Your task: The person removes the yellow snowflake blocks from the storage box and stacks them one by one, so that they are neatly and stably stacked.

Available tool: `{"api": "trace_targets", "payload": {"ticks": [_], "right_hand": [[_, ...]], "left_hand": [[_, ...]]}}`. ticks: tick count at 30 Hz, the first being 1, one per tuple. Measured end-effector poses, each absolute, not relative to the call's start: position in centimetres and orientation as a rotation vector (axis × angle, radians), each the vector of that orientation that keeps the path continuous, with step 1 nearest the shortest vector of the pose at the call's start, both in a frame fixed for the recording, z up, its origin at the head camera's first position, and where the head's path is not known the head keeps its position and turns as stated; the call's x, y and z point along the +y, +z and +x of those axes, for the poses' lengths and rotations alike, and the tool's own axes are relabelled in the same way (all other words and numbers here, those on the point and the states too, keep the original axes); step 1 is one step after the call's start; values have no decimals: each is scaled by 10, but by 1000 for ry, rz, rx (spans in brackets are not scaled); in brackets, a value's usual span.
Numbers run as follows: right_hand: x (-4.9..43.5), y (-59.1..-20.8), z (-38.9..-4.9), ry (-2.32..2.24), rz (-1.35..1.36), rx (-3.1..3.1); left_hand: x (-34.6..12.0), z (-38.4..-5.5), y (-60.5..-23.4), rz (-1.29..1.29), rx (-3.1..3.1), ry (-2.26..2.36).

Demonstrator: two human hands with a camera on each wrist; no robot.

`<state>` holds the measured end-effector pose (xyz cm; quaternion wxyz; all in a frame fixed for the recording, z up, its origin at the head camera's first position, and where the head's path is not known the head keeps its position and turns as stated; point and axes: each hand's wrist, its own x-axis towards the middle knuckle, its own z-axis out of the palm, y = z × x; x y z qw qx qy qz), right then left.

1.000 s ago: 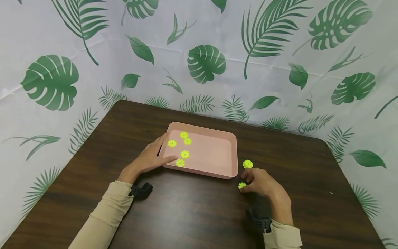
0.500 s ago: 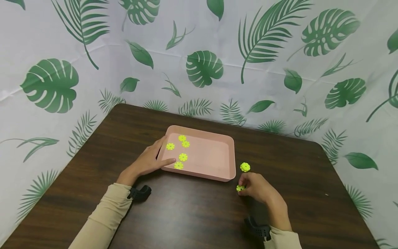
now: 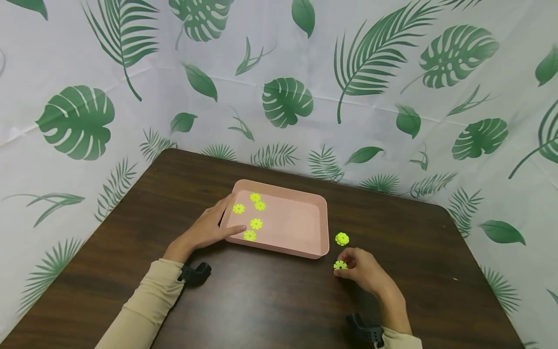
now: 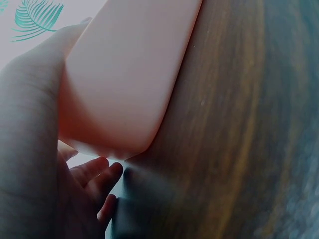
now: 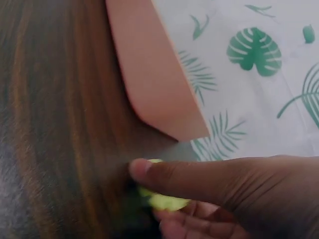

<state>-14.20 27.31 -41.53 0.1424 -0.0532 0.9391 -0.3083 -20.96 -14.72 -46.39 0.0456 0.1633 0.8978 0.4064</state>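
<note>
In the head view, my right hand (image 3: pixel 366 269) pinches a yellow-green notched snowflake disc (image 3: pixel 340 265) between thumb and fingers, just off the near right corner of a pink tray (image 3: pixel 324 228). In the right wrist view the disc (image 5: pixel 168 201) shows partly behind the thumb. My left hand (image 3: pixel 209 228) holds the tray's left end, thumb over the front rim and fingers along the outer side. Seen from the left wrist, the fingers (image 4: pixel 102 181) reach round the tray wall (image 4: pixel 124 84). Several matching discs (image 3: pixel 256 224) lie inside the tray's left half.
Beyond the right hand, overlapping yellow-green discs (image 3: pixel 342 239) lie on the dark wooden table (image 3: pixel 261 300), right of the tray. A white leaf-print cloth (image 3: pixel 287 63) hangs behind the table. Each wrist wears a black band (image 3: pixel 196 274).
My right thumb and fingers have come together on the near disc, which now appears more face-on between them. The left hand and tray keep their places, while the head view has shifted slightly.
</note>
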Motion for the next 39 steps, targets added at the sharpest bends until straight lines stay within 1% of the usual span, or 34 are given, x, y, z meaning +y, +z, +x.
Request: {"api": "trace_targets", "payload": {"ticks": [7, 15, 25, 31, 39], "right_hand": [[277, -419, -143, -1061, -114, 2778], [280, -421, -148, -1065, 15, 2928], [279, -429, -159, -1353, -22, 2934], [280, -437, -165, -1228, -24, 3029], [281, -437, -170, -1128, -99, 3042]], "left_hand": [[-148, -209, -468, 491, 2745, 1250], [-148, -210, -468, 496, 2760, 1223], [-149, -208, -467, 497, 2750, 1214], [-147, -208, -470, 530, 2756, 1220], [-147, -212, -467, 507, 2754, 1231]]}}
